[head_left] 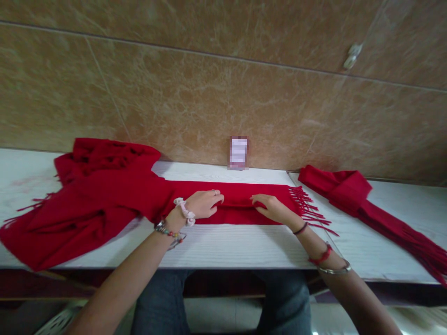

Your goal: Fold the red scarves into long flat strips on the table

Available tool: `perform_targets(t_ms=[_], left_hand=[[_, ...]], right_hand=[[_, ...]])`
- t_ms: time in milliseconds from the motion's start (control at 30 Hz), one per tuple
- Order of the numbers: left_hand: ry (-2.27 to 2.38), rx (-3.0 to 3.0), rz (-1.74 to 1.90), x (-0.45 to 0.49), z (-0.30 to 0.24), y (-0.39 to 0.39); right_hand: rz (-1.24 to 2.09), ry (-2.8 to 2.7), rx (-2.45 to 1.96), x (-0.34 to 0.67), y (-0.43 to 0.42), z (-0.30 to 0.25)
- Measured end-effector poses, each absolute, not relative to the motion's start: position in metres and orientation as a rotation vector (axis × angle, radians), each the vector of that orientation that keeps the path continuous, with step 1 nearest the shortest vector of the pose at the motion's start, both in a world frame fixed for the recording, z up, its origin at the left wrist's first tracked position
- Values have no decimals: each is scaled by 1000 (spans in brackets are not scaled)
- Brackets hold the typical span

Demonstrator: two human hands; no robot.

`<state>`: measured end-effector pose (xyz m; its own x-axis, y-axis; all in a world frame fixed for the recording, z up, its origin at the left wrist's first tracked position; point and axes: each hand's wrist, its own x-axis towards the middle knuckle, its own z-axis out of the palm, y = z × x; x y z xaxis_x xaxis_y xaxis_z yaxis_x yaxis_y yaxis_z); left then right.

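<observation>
A red fringed scarf [237, 190] lies flat in front of me, with a lengthwise fold or ridge along its middle. My left hand [205, 204] rests on the scarf, its curled fingers closed on the fold. Towards the fringed end, my right hand [274, 208] grips the same fold with bent fingers. A short stretch of cloth shows between the two hands. The fingertips are partly hidden in the fabric.
Loose red fabric with fringe [91, 209] is heaped on the left. A folded red scarf [349, 186] lies at the right, its fringe reaching the front edge. A blurred card [239, 152] stands against the tiled wall [195, 97] behind the white table [223, 249].
</observation>
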<state>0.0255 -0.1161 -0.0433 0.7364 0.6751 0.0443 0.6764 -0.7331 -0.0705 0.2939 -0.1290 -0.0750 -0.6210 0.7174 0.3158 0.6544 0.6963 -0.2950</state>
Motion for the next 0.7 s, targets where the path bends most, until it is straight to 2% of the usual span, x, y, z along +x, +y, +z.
perform_targets(t_ms=[100,267,433,700], left_hand=[[-1044,-3003,-74,20,-33,-108],[-912,-3191,-189,14,-11,-112],[-861,-3237,35,12,-31,-138],[-934,-3202,25,1,-47,-145]], right_hand=[[214,-2589,-1060,295,-132,-66],[212,-2441,-1042,302,-142,-47],[290,-2666,-1010,303,-163,-63],[162,-2682,-1048,297,-174,-85]])
